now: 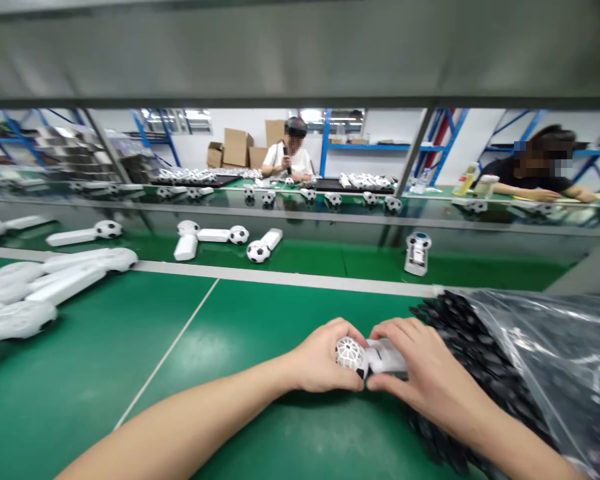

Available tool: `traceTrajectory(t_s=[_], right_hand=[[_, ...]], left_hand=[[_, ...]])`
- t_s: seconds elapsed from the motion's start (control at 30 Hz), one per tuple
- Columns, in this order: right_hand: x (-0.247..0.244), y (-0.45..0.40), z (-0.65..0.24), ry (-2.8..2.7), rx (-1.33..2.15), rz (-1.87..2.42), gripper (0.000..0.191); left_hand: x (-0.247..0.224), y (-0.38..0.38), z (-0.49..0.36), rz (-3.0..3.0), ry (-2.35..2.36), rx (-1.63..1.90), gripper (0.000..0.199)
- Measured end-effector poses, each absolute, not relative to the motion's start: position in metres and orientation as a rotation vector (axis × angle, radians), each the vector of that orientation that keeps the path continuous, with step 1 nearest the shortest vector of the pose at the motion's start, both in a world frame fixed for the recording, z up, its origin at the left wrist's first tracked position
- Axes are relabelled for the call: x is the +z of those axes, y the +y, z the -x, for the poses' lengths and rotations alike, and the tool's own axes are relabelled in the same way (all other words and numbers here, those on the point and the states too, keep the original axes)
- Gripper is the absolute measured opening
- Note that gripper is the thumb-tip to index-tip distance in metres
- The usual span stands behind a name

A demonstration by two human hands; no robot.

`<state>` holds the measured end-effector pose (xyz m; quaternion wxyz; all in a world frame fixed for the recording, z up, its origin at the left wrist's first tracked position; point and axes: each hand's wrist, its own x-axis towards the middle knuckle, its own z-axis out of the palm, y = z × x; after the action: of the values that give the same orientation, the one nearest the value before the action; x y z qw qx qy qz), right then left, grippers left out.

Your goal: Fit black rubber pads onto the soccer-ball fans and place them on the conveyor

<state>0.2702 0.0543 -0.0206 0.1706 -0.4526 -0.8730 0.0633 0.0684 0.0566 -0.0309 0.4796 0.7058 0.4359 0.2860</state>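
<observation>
Both my hands hold a white plastic handheld device (385, 355) low on the green workbench (100, 373). Its round end is an open white lattice shell (351, 357). My left hand (323, 357) wraps around that lattice end, and my right hand (420, 367) covers the body and part of the joint between them. My fingers hide much of the device. Close beside my right hand lies a clear plastic bag (545, 360) full of small black parts, which spill along its open edge.
Finished white devices (25, 300) lie at the left. Beyond a pale rail (290, 279), several football-headed devices (257, 251) lie on a green belt. A grey shelf (300, 53) crosses overhead. Two co-workers (287, 150) sit across the line, before cardboard boxes (235, 148) and blue racks.
</observation>
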Motion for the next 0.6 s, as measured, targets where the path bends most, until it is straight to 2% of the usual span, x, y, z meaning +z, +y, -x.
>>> traceTrajectory(t_s=[0.07, 0.1, 0.2, 0.27, 0.4, 0.53, 0.6], right_hand=[[-0.027, 0.065, -0.282, -2.544, 0.075, 1.175, 0.058], [-0.032, 0.070, -0.287, -2.570, 0.079, 1.160, 0.059], [-0.046, 0.082, -0.290, -2.598, 0.287, 1.158, 0.046], [-0.048, 0.089, -0.281, -2.533, 0.492, 1.192, 0.043], [-0.035, 0.117, -0.253, -2.125, 0.954, 1.440, 0.048], [-0.022, 0.173, -0.236, -1.629, 0.954, 1.598, 0.046], [-0.024, 0.206, -0.234, -1.555, 0.952, 1.665, 0.044]], left_hand=[[-0.033, 0.058, -0.059, -1.488, 1.031, 0.679, 0.050], [-0.034, 0.059, -0.052, -1.405, 1.013, 0.671, 0.052], [-0.037, 0.066, -0.027, -1.398, 0.983, 0.747, 0.057], [-0.037, 0.072, 0.000, -1.528, 1.123, 0.872, 0.059], [-0.023, 0.075, 0.088, -1.580, 1.693, 1.142, 0.061], [0.006, 0.032, 0.204, -1.513, 2.205, 1.313, 0.071], [0.017, -0.005, 0.257, -1.629, 2.793, 1.023, 0.065]])
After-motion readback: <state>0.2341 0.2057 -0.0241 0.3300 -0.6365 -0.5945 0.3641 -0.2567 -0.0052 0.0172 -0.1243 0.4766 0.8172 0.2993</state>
